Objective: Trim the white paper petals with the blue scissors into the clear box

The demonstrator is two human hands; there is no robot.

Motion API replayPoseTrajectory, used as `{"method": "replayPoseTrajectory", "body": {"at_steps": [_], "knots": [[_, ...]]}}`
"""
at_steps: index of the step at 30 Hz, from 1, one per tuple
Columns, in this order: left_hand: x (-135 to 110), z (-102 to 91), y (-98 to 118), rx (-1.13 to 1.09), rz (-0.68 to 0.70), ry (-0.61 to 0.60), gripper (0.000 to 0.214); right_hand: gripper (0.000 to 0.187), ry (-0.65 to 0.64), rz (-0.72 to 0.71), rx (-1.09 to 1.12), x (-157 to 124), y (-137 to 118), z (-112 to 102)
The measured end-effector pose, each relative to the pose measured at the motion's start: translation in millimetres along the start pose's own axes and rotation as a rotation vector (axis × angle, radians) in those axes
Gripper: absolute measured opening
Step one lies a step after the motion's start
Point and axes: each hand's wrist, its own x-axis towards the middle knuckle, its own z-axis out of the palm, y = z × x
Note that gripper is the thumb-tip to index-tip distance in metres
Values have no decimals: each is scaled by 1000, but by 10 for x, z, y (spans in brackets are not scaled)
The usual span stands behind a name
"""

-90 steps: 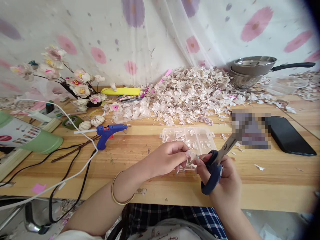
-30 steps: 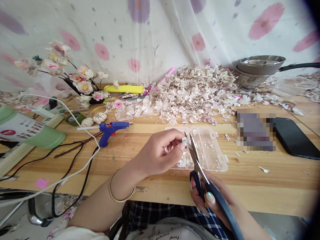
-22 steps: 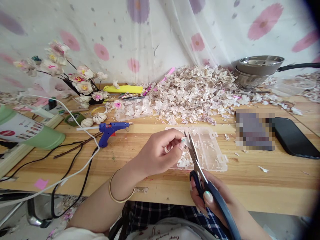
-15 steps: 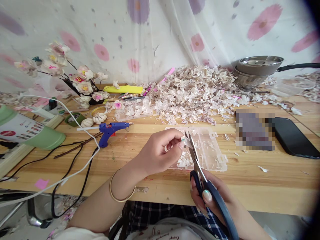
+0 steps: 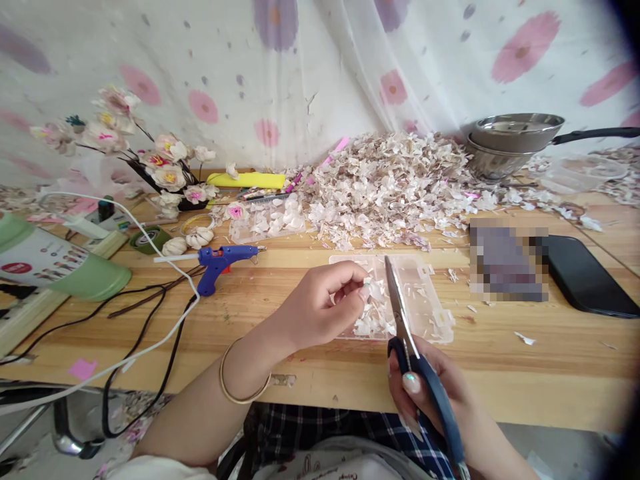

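Between the thumb and fingers of my left hand point(image 5: 330, 297) is pinched a small whitish petal-like piece point(image 5: 373, 291), partly covered by the fingertips. My right hand point(image 5: 440, 383) grips a pair of scissors point(image 5: 400, 307) with dark blue handles; the blades point up and away, closed together, a little right of the piece. Under both hands lies a clear plastic tray point(image 5: 425, 267), its lower left part strewn with white scraps point(image 5: 373, 323).
Behind the tray rises a large heap of pale petals point(image 5: 385, 180). A blue glue gun point(image 5: 220, 260) with cables lies left. Flower branches point(image 5: 165, 160) and a green cup point(image 5: 95, 273) stand farther left. At right are a phone point(image 5: 590, 273) and steel bowls point(image 5: 515, 143).
The scissors have closed and moved slightly right, away from the petal piece. My left hand has stayed nearly in place, still pinching it.
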Motion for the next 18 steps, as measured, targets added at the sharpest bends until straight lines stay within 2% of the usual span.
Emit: {"method": "replayPoseTrajectory", "body": {"at_steps": [3, 6, 9, 11, 12, 14, 16, 18], "knots": [[16, -8, -9, -6, -50, -15, 16, 45, 141, -81, 57, 9, 3, 12], [41, -16, -49, 13, -62, -17, 17, 44, 248, -171, 93, 22, 66, -72], [79, 2, -122, 73, -92, 25, 15, 39, 264, -278, 85, 43, 209, -274], [113, 3, -175, 133, -140, 70, 14, 36, 202, -355, 23, 61, 298, -409], [131, -15, -195, 178, -163, 96, 14, 34, 206, -349, -5, 67, 325, -456], [163, -112, -208, 312, -205, 157, 15, 31, 193, -331, -57, 69, 335, -482], [191, -306, -174, 502, -244, 247, 16, 30, 216, -273, -86, 54, 293, -421], [227, -580, -101, 729, -301, 363, 18, 32, 329, -202, -62, 35, 230, -315]]}}
